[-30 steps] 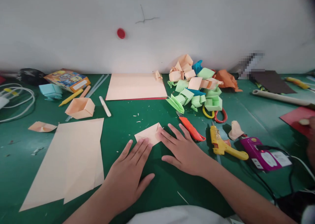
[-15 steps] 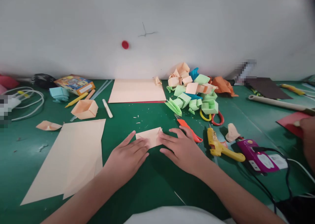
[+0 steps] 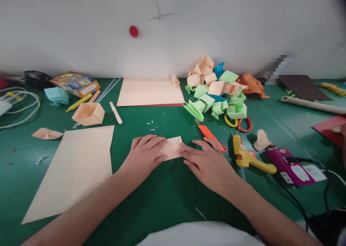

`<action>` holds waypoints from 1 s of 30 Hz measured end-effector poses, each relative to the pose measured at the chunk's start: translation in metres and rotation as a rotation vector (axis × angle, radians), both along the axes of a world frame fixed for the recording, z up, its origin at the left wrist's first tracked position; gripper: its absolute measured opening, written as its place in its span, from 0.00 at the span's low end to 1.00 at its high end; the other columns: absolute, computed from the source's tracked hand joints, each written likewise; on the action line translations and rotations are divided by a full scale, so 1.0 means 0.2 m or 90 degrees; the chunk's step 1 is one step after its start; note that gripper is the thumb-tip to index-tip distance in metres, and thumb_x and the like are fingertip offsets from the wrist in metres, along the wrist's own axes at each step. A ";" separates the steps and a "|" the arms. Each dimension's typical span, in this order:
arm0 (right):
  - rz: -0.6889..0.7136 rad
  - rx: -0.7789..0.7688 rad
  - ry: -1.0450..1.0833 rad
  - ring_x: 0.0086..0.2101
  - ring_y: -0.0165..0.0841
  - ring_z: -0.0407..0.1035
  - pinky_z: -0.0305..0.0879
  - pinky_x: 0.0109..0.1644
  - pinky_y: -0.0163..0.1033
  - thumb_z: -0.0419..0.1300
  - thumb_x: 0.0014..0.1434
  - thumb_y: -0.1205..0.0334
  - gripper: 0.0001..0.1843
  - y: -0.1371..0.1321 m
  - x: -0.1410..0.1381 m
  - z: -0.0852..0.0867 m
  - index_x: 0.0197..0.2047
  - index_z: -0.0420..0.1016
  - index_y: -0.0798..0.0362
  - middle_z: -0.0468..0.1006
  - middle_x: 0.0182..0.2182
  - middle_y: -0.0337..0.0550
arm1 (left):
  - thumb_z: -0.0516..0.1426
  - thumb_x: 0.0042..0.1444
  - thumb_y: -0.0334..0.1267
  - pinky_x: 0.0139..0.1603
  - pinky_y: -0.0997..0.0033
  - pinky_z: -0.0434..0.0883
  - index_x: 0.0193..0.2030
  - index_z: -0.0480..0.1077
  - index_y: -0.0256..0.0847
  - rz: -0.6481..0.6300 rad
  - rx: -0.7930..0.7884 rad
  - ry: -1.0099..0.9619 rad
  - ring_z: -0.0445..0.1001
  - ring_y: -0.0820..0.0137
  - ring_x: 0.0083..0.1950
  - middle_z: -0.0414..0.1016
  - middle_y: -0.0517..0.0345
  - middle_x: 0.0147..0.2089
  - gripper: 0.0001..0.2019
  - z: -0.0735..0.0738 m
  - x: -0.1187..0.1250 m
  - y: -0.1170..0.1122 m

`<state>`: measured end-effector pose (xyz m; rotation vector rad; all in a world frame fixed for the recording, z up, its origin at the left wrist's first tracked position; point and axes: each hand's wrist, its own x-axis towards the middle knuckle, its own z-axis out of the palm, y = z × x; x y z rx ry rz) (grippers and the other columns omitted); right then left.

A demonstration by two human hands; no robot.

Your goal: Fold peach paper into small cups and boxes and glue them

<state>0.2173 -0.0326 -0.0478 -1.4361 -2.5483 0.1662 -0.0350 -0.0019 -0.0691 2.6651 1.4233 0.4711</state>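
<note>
Pressing on the folded paper (image 3: 172,148): both hands are at it, a small peach piece lying on the worktop (image 3: 164,202), between the far edge by the wall and the near side.
Left hand (image 3: 143,154): fingers bunched and curled over the paper's left end, thumb at its near edge. Honestly can't tell if that's a pinch or just a press. A second ago this hand was flatter, thumb well off the paper, and more of that left end showed.
Right hand (image 3: 207,163): fingers loosely spread, tips on the paper's right end, pretty much as before.
Orange cutter (image 3: 212,136): just past the right fingers, blade toward the far edge.
Glue gun (image 3: 244,157): yellow, right of the cutter, near the purple power strip (image 3: 293,166).
Big peach sheet (image 3: 72,166): left of the hands; the left forearm now covers the overlapping sheet at its near right corner that showed earlier.
Peach paper box (image 3: 88,113): past that sheet's far edge, open side up, inner walls showing.
Green paper box (image 3: 236,110): also open, sitting at the near right of the folded pile (image 3: 213,89), which is up by the worktop's far edge.
Printed carton (image 3: 75,84): toward the far left corner, contents hidden from here.
</note>
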 end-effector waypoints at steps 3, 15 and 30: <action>-0.005 -0.014 0.004 0.58 0.47 0.65 0.59 0.62 0.60 0.54 0.71 0.59 0.19 -0.01 0.01 0.00 0.61 0.75 0.36 0.76 0.60 0.27 | 0.53 0.69 0.41 0.56 0.52 0.64 0.60 0.73 0.45 -0.006 0.003 0.009 0.71 0.56 0.60 0.77 0.54 0.62 0.16 -0.01 0.00 -0.01; 0.002 0.014 0.045 0.46 0.44 0.62 0.61 0.52 0.54 0.50 0.73 0.55 0.18 0.03 -0.05 0.02 0.50 0.82 0.44 0.80 0.55 0.39 | 0.58 0.59 0.36 0.53 0.51 0.67 0.51 0.77 0.49 0.038 -0.147 -0.060 0.71 0.56 0.55 0.76 0.56 0.57 0.14 0.08 0.03 0.03; -0.006 0.002 0.149 0.48 0.42 0.69 0.65 0.53 0.50 0.58 0.65 0.67 0.17 0.10 -0.08 -0.07 0.55 0.76 0.46 0.80 0.49 0.45 | 0.50 0.62 0.25 0.43 0.73 0.79 0.59 0.71 0.49 -0.020 -0.177 -0.252 0.79 0.72 0.44 0.75 0.56 0.53 0.22 0.06 0.02 -0.01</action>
